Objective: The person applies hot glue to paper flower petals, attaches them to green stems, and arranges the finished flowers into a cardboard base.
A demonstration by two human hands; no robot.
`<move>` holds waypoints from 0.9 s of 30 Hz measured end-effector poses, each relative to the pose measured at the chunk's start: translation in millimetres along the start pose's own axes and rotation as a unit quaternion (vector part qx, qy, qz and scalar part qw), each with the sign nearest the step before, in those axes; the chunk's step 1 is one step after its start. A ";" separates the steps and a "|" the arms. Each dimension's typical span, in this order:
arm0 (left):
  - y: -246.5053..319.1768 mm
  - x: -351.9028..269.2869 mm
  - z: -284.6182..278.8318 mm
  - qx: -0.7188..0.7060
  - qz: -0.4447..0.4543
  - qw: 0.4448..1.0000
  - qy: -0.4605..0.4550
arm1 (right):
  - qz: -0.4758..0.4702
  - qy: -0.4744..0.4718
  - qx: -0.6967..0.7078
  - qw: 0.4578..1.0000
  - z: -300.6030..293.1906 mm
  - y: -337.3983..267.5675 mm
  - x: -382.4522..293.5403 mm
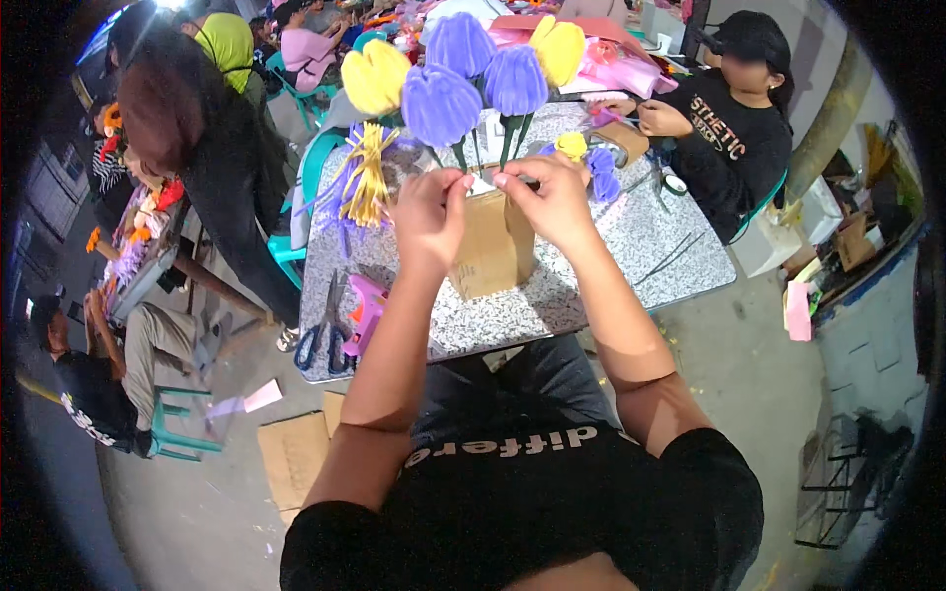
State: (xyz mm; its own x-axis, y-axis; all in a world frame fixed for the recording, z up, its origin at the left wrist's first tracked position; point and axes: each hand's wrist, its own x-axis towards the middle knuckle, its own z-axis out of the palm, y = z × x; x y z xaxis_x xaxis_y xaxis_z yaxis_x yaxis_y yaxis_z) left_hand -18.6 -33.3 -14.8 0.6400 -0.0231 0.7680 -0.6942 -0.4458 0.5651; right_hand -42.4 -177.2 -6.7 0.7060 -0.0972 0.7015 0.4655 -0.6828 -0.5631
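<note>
Above a brown cardboard box (494, 244) stand three purple fuzzy tulips (441, 105) and two yellow ones (375, 77), apparently pipe-cleaner flowers, on dark green stems (507, 144). My left hand (431, 221) and my right hand (550, 196) meet near the box's top edge, just in front of the stems. Thumb and forefinger are pinched together on each hand. Whatever lies between the fingertips is too small to make out. Left of my left hand is a tied bundle of yellow pipe cleaners (367, 177), with purple ones (344, 196) beside it.
Scissors (325, 332) and a pink glue gun (366, 310) lie at the left of the speckled table (547, 310). Smaller purple flowers (604, 173), a tape roll (675, 185) and thin wires (669, 258) are on the right. A co-worker (739, 140) sits there, hands raised.
</note>
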 end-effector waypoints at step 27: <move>12.8 -9.0 -23.2 -0.041 0.029 0.999 -0.015 | -0.125 0.081 -0.048 0.988 12.7 -20.6 -34.7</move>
State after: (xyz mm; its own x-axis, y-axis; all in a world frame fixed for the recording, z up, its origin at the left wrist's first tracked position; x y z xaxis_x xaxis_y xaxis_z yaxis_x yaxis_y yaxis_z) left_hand -40.8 -18.0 -7.5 0.6071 -0.0733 0.7912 -0.7535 -0.3691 0.5440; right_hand -69.7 -150.5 -25.0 0.4765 -0.0266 0.8788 0.5556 -0.7655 -0.3245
